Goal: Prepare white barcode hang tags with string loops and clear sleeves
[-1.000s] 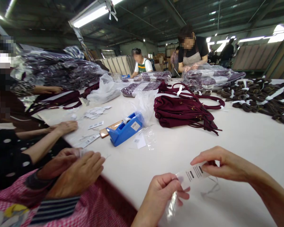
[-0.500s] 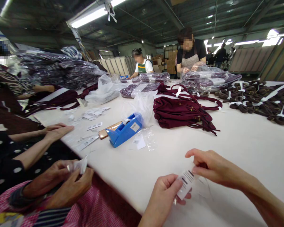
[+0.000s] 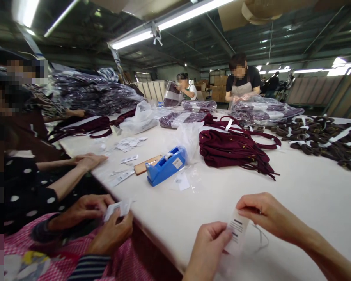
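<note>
Between my hands, over the front of the white table, is a white printed tag (image 3: pixel 237 230) with dark text lines and a thin string hanging at its right. My left hand (image 3: pixel 210 246) pinches its lower left edge between thumb and fingers. At the tag's top, the fingertips of my right hand (image 3: pixel 270 214) are pressed together on the edge. Clear plastic seems to lie around the tag's lower end, but blur hides its outline. Beyond my hands lies a maroon bag (image 3: pixel 228 146) with white-wrapped handles. To its left stands a blue tape dispenser (image 3: pixel 166 168).
A phone (image 3: pixel 148 164), loose tags (image 3: pixel 130 143) and a small white card (image 3: pixel 181 181) lie around the dispenser. Dark strap bundles (image 3: pixel 318 134) fill the far right. At left, a co-worker's hands (image 3: pixel 111 222) hold another tag near the table edge; other people work behind.
My right hand's fingers have closed onto the tag's top edge, and the tag faces me more fully. At the back, a person has raised a wrapped bag. The view has shifted left.
</note>
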{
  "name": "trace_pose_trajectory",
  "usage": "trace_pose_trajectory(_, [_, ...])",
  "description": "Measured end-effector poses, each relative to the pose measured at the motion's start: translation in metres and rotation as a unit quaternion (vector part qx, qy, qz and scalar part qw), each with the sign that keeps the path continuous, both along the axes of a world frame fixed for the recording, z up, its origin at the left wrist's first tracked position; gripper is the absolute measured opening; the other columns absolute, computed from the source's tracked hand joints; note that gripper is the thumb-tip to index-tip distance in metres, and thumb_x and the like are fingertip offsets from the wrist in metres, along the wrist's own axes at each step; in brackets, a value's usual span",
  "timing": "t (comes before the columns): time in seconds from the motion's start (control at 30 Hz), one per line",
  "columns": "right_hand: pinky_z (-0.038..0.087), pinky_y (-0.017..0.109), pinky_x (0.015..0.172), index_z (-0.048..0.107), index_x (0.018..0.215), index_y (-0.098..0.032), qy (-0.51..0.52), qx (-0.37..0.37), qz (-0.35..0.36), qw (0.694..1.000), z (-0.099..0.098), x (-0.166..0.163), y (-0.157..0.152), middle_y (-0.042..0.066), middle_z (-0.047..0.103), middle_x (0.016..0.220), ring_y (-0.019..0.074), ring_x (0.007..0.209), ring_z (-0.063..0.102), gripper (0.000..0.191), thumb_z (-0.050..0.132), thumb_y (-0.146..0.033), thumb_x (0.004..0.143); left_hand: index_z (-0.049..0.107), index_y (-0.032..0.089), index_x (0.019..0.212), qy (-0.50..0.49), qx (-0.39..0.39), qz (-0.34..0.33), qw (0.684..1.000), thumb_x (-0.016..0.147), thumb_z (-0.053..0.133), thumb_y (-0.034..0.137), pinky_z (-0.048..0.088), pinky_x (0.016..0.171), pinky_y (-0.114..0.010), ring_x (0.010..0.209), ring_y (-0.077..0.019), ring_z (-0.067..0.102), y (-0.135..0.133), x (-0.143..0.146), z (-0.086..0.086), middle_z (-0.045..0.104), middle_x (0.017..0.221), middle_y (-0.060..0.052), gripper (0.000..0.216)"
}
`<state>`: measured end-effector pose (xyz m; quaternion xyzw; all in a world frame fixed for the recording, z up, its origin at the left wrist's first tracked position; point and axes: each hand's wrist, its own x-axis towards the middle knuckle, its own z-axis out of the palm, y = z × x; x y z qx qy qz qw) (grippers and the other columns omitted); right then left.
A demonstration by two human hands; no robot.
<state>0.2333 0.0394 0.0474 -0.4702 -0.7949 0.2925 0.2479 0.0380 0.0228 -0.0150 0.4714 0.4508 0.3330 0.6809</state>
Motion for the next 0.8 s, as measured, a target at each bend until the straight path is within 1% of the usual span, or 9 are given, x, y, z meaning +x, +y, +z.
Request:
trace_pose_trajectory(0.17, [0.039, 0.023, 0.065, 0.067, 0.082, -0.018, -0.022, 0.036, 0.023, 0.999, 0.003, -0.013, 0.001, 0.001, 0.068, 0.076, 0.0137, 0.070, 0.059, 0.018, 0.051, -0.021, 0.090, 0.074, 0.012, 0.078, -0.054, 0.010, 0.018, 0.998, 0.069, 0.072, 0.039, 0.035, 0.059, -0.023, 0.061, -0.0126, 0.050, 0.003, 0.003, 0.004, 0.065, 0.066, -0.002, 0.029])
trace_pose_trajectory(0.3, [0.040, 0.025, 0.065, 0.069, 0.090, -0.021, -0.041, 0.055, 0.020, 0.997, -0.004, -0.021, -0.006, 0.002, 0.065, 0.079, 0.0143, 0.073, 0.060, 0.023, 0.046, -0.022, 0.093, 0.071, 0.010, 0.072, -0.073, 0.019, 0.048, 0.996, 0.069, 0.072, 0.042, 0.031, 0.056, -0.023, 0.056, -0.0104, 0.046, 0.004, 0.002, -0.004, 0.061, 0.062, -0.001, 0.032])
trace_pose_trajectory(0.43, [0.046, 0.028, 0.072, 0.065, 0.107, -0.023, -0.071, 0.050, 0.040, 0.995, -0.020, -0.032, -0.018, 0.005, 0.061, 0.091, 0.0170, 0.081, 0.060, 0.030, 0.036, -0.024, 0.097, 0.069, 0.009, 0.070, -0.089, 0.032, 0.085, 0.992, 0.068, 0.072, 0.045, 0.029, 0.054, -0.023, 0.054, -0.0090, 0.041, 0.003, -0.002, -0.015, 0.056, 0.057, 0.001, 0.036])
trace_pose_trajectory(0.5, [0.048, 0.031, 0.076, 0.060, 0.119, -0.021, -0.100, 0.053, 0.053, 0.992, -0.031, -0.040, -0.023, 0.009, 0.060, 0.102, 0.0200, 0.087, 0.061, 0.034, 0.036, -0.025, 0.096, 0.068, 0.009, 0.070, -0.099, 0.040, 0.102, 0.989, 0.069, 0.071, 0.043, 0.030, 0.056, -0.022, 0.055, -0.0087, 0.041, 0.001, -0.006, -0.018, 0.055, 0.058, 0.001, 0.035])
trace_pose_trajectory(0.57, [0.050, 0.034, 0.075, 0.056, 0.125, -0.020, -0.122, 0.047, 0.061, 0.990, -0.039, -0.048, -0.023, 0.012, 0.060, 0.105, 0.0222, 0.087, 0.063, 0.037, 0.037, -0.027, 0.094, 0.065, 0.010, 0.068, -0.104, 0.047, 0.124, 0.986, 0.070, 0.072, 0.041, 0.032, 0.057, -0.022, 0.057, -0.0083, 0.042, 0.000, -0.013, -0.020, 0.055, 0.060, 0.002, 0.032])
trace_pose_trajectory(0.63, [0.050, 0.034, 0.073, 0.059, 0.122, -0.022, -0.110, 0.035, 0.056, 0.992, -0.042, -0.058, -0.020, 0.010, 0.063, 0.097, 0.0219, 0.082, 0.064, 0.035, 0.039, -0.030, 0.094, 0.061, 0.012, 0.069, -0.116, 0.050, 0.144, 0.981, 0.070, 0.072, 0.041, 0.032, 0.056, -0.021, 0.055, -0.0081, 0.043, -0.001, -0.023, -0.022, 0.055, 0.059, 0.003, 0.031])
trace_pose_trajectory(0.7, [0.049, 0.031, 0.070, 0.063, 0.111, -0.023, -0.060, 0.004, 0.039, 0.997, -0.038, -0.069, -0.012, 0.005, 0.065, 0.085, 0.0194, 0.076, 0.063, 0.028, 0.045, -0.030, 0.092, 0.058, 0.016, 0.080, -0.128, 0.051, 0.155, 0.978, 0.071, 0.070, 0.041, 0.030, 0.052, -0.020, 0.050, -0.0080, 0.044, 0.000, -0.036, -0.025, 0.055, 0.056, 0.004, 0.030])
trace_pose_trajectory(0.77, [0.048, 0.027, 0.061, 0.065, 0.098, -0.021, 0.003, -0.071, 0.026, 0.997, -0.030, -0.083, 0.000, 0.001, 0.066, 0.075, 0.0166, 0.068, 0.063, 0.019, 0.050, -0.025, 0.086, 0.054, 0.019, 0.095, -0.106, 0.059, 0.169, 0.978, 0.073, 0.068, 0.040, 0.028, 0.048, -0.019, 0.044, -0.0078, 0.041, 0.001, -0.049, -0.025, 0.052, 0.051, 0.008, 0.034])
trace_pose_trajectory(0.8, [0.047, 0.024, 0.055, 0.064, 0.091, -0.019, 0.033, -0.118, 0.029, 0.992, -0.025, -0.091, 0.009, 0.000, 0.065, 0.070, 0.0153, 0.064, 0.063, 0.015, 0.052, -0.022, 0.083, 0.052, 0.020, 0.102, -0.075, 0.068, 0.183, 0.978, 0.074, 0.066, 0.040, 0.028, 0.048, -0.019, 0.043, -0.0085, 0.041, 0.001, -0.056, -0.026, 0.051, 0.050, 0.009, 0.037])
